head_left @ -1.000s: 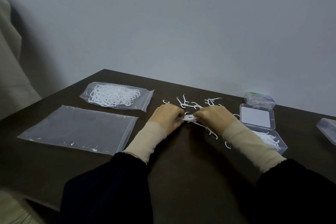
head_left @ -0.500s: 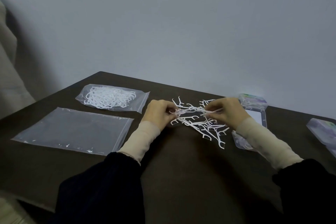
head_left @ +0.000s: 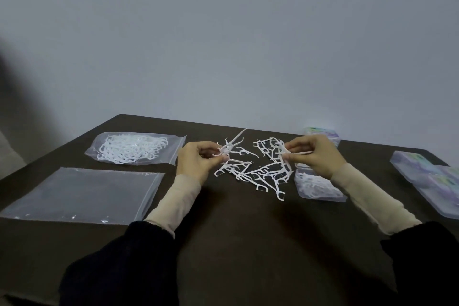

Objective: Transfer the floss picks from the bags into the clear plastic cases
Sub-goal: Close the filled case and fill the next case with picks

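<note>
Hands — left hand and right hand — each pinch floss picks; open case half hidden.

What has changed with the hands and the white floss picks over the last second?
The left hand and right hand have drawn apart, splitting one pinched clump: each now pinches its own few white plastic floss picks above the loose pile. The two clear zip bags and open clear plastic case stayed put.
</note>
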Available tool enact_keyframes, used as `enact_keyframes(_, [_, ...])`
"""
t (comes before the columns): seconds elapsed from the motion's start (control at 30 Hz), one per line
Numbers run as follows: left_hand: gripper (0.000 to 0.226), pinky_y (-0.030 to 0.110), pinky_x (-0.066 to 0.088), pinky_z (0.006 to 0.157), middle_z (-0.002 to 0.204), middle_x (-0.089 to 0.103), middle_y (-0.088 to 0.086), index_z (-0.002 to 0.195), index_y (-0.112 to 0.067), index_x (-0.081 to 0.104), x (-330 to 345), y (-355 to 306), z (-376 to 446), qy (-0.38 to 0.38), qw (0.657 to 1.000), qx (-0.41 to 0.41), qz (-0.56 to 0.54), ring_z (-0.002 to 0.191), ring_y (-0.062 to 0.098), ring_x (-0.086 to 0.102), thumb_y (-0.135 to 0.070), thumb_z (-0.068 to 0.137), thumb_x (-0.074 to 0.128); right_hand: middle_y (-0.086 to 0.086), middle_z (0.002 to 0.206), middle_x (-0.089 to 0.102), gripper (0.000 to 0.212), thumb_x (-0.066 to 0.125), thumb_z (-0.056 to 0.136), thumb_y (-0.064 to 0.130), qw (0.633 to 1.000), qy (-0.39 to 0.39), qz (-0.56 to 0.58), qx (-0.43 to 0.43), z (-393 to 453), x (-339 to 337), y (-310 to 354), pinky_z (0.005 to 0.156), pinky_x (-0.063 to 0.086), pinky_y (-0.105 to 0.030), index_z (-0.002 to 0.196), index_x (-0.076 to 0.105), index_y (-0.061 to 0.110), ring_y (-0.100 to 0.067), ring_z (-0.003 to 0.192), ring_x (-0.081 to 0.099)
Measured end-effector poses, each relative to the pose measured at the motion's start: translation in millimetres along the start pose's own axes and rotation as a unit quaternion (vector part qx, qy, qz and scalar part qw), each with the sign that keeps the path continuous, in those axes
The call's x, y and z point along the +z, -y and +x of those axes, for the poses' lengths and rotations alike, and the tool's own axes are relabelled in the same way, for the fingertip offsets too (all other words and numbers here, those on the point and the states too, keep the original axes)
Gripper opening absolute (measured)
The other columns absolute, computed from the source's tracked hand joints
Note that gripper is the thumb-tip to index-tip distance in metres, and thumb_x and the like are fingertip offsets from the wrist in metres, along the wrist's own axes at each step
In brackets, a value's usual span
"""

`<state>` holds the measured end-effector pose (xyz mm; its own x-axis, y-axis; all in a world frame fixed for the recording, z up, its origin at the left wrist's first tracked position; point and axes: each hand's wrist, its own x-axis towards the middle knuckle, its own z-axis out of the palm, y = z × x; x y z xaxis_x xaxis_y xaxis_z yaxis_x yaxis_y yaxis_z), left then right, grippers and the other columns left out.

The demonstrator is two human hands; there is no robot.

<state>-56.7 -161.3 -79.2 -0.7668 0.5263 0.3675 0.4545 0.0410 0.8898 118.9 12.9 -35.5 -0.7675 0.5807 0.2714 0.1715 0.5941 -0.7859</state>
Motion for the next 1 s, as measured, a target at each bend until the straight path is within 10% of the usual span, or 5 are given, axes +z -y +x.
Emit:
enact_keyframes(0.27, [0.016, 0.011, 0.050, 0.061, 0.065, 0.066, -0.005, 0.073, -0.014, 0.072, 41.6, -21.3, -14.1, 0.006, 0.999, 0.021, -0.046, 0.058, -0.001, 0.059, -0.008, 0.063, 0.084, -0.001, 0.092, 0.066, 0.021, 0.073, 0.074, 0.008, 0.990, -0.081, -0.104, -0.047, -22.7, -48.4, -12.8, 0.076, 0.049, -0.021, 0.095, 0.070, 0.008, -0.009, 0.079, 0.061])
enact_keyframes(0.57, [0.014, 0.014, 0.051, 0.063, 0.066, 0.068, 0.001, 0.072, -0.010, 0.071, 83.0, -38.5, -22.0, 0.011, 0.995, 0.025, -0.095, 0.059, 0.001, 0.059, -0.005, 0.064, 0.082, 0.005, 0.114, 0.067, 0.028, 0.063, 0.086, 0.027, 0.909, 0.066, -0.398, -0.102, -27.5, -55.8, -44.2, 0.089, 0.038, -0.017, 0.114, 0.066, 0.025, -0.012, 0.102, 0.061])
enact_keyframes(1.0, [0.018, 0.015, 0.051, 0.063, 0.063, 0.065, -0.009, 0.069, -0.016, 0.069, 119.4, -50.6, -25.9, 0.017, 0.993, 0.025, -0.112, 0.055, -0.005, 0.057, -0.004, 0.066, 0.081, 0.004, 0.093, 0.067, 0.023, 0.074, 0.075, 0.022, 0.971, -0.006, -0.215, -0.101, -33.5, -59.5, -71.3, 0.080, 0.049, -0.016, 0.096, 0.070, 0.014, -0.006, 0.082, 0.062])
